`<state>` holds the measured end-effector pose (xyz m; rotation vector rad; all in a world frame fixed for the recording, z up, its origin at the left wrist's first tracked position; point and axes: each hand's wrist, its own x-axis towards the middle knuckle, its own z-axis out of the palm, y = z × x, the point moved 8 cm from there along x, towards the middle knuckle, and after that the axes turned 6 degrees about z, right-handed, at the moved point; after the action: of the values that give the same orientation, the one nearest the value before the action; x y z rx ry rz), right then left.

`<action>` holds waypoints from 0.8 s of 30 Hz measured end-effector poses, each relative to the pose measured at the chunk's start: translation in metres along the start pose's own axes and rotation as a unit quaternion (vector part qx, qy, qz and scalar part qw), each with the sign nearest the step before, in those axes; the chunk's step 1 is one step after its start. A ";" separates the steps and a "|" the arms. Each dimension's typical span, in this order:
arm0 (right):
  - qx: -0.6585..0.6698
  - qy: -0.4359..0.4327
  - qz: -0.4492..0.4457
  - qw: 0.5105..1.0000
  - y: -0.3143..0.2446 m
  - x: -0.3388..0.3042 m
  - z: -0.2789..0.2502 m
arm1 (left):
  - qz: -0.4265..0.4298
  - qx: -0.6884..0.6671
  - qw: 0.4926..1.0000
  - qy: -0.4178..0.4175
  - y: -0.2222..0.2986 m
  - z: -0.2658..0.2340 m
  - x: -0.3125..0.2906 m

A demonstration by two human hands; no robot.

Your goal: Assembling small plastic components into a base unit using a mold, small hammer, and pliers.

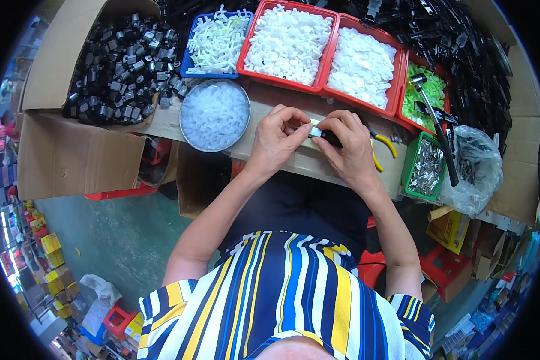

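Note:
My left hand point(277, 139) and my right hand point(349, 143) meet over the front of the workbench, both closed in a pinch. Between their fingertips is a small part point(315, 131) with a pale, shiny face and a dark end toward the right hand; its exact kind is partly hidden by the fingers. Just right of my right hand lie pliers with yellow handles point(387, 144), their jaws out of sight. A round bowl of translucent plastic pieces point(215, 115) stands to the left of my left hand.
Behind my hands stand a blue tray point(209, 75) and red trays point(327, 87) of small white pieces. A hammer point(439, 120) leans across green pieces, near a green basket point(407, 180) of metal parts. Cardboard boxes with black parts point(126, 66) flank the bench.

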<state>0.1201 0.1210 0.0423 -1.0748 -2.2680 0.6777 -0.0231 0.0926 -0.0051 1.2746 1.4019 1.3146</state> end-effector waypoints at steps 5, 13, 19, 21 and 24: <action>-0.004 0.000 -0.015 1.000 -0.001 -0.005 -0.004 | 0.025 0.028 0.999 -0.011 0.004 0.005 -0.001; -0.020 0.069 0.014 0.997 0.003 -0.026 -0.053 | 0.078 0.153 0.985 -0.024 0.035 -0.004 0.006; -0.114 0.186 0.178 0.959 0.049 -0.087 -0.144 | 0.262 0.293 0.919 0.025 0.086 -0.023 0.052; -0.171 0.188 0.213 0.943 0.065 -0.105 -0.157 | 0.292 0.338 0.895 0.022 0.088 -0.019 0.072; -0.214 0.148 0.244 0.934 0.087 -0.118 -0.150 | 0.295 0.393 0.871 0.013 0.079 -0.016 0.092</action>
<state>0.3272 0.1058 0.0671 -1.8498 -1.9355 0.1678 -0.0424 0.1764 0.0825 2.3851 1.7188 1.1419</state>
